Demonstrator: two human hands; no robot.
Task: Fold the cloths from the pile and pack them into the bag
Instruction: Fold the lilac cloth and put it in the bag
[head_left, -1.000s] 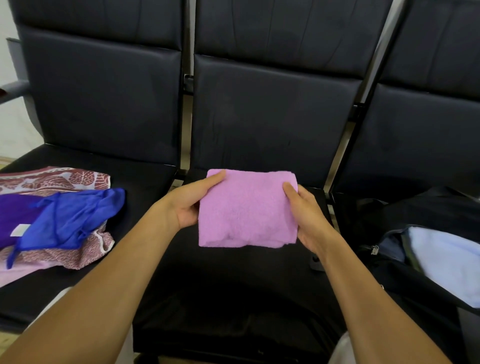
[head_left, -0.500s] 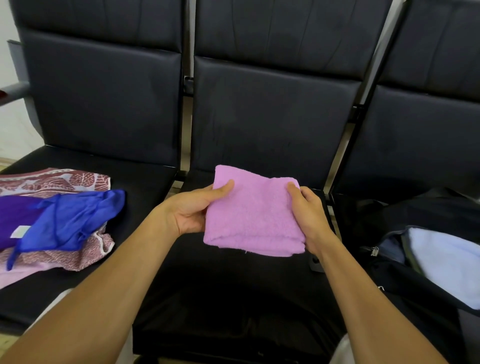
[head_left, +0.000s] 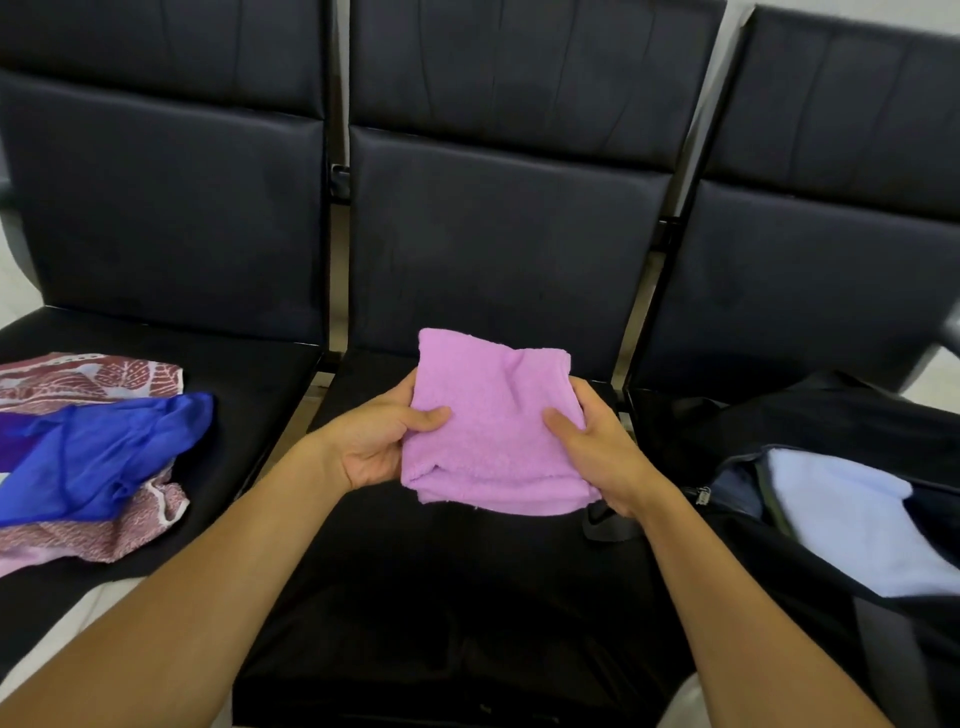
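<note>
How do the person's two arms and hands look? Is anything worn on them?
Both forearms are bare, with no sleeves in view. The left hand and the right hand wear no gloves, and no rings, watch or bracelet show on the visible parts.

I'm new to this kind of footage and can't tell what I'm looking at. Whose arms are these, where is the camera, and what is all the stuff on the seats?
There is no machine here: these are a person's two bare arms, filmed by a wide-angle camera worn on their head, looking forward and down. So the view is roughly what they see.

In front is a row of black padded seats. The left hand and the right hand grip a folded pink terry towel by its sides, thumbs on top, above the middle seat.

On the left seat lies a pile of unfolded cloths: a sheer blue cloth on top of a red-and-white patterned cloth.

On the right seat sits an open black bag with a light blue towel already inside.
</note>
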